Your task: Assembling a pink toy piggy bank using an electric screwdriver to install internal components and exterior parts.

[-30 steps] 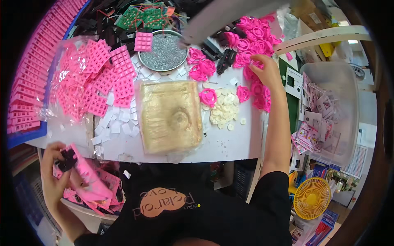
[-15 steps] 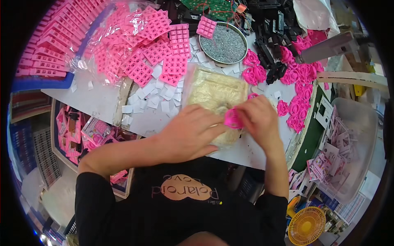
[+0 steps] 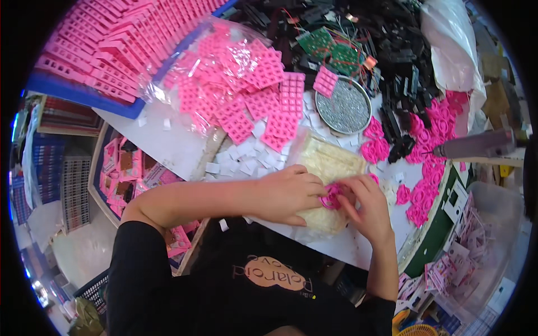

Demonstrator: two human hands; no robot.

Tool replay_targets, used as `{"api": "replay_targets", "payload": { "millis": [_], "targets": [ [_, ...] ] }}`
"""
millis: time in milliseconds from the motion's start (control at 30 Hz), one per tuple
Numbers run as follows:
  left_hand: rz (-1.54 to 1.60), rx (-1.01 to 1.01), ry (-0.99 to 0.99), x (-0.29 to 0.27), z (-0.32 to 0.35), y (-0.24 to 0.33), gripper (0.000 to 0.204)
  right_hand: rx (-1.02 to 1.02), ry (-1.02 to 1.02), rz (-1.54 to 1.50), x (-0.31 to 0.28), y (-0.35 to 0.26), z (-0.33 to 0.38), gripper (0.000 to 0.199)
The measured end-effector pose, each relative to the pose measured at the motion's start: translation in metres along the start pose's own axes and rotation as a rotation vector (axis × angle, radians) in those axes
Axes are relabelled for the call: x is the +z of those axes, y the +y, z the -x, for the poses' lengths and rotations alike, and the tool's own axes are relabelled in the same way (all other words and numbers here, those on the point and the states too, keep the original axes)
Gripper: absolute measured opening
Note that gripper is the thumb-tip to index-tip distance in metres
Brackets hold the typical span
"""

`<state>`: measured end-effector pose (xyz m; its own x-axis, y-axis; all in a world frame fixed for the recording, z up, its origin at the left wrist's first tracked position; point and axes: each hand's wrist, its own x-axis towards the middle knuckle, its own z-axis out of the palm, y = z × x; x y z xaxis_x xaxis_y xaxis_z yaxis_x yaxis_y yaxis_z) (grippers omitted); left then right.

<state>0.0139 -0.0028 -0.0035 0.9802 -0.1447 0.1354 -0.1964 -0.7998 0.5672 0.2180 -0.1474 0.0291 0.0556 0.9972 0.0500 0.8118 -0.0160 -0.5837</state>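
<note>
A small bright-pink round plastic piece (image 3: 332,196) with openings in it is between my two hands, above a yellowish pad (image 3: 328,159) wrapped in clear plastic. My left hand (image 3: 291,193) has its fingers curled against the piece's left side. On the other side, my right hand (image 3: 367,207) pinches it between thumb and bent fingers. Fingers hide part of the piece. Similar pink pieces (image 3: 426,190) lie heaped along the table's right side. Left of the pad, small white squares (image 3: 241,159) are scattered below pink keypad sheets (image 3: 280,123).
Behind the pad stands a round tin (image 3: 343,106) of small metal bits. Black plastic parts (image 3: 403,67) and green circuit boards (image 3: 330,50) fill the back. A power screwdriver-like tool (image 3: 476,144) juts in from the right. A blue crate (image 3: 84,95) holds stacked pink casings.
The view has shifted, so the table appears lower and farther right. Both hands remain together over the pad with the pink piece, which has turned between the fingers.
</note>
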Motion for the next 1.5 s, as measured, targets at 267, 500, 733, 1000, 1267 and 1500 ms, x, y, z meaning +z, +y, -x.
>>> {"api": "replay_targets", "payload": {
  "millis": [267,500,733,1000,1267,1500],
  "targets": [
    [-0.298,-0.688,0.667,-0.204,0.020,-0.119,0.026,0.006,0.149,-0.002,-0.019,-0.009,0.048,0.022],
    [-0.877,-0.978,1.252,-0.350,0.083,-0.256,0.039,0.077,0.198,-0.034,-0.020,-0.014,0.063,0.013],
    [-0.804,-0.930,1.301,-0.401,0.085,-0.283,0.024,0.041,0.191,-0.038,-0.018,-0.015,0.060,0.017],
    [0.056,-0.672,1.424,-0.324,0.157,-0.137,0.033,0.080,0.294,0.044,-0.037,0.028,0.089,0.014],
    [1.034,-0.579,1.070,-0.161,0.159,-0.041,0.048,0.604,0.733,0.331,-0.125,0.170,0.130,0.020],
    [1.083,-0.555,0.759,-0.055,0.032,0.012,0.063,0.996,0.474,0.725,-0.160,0.332,0.164,0.053]
  ]
}}
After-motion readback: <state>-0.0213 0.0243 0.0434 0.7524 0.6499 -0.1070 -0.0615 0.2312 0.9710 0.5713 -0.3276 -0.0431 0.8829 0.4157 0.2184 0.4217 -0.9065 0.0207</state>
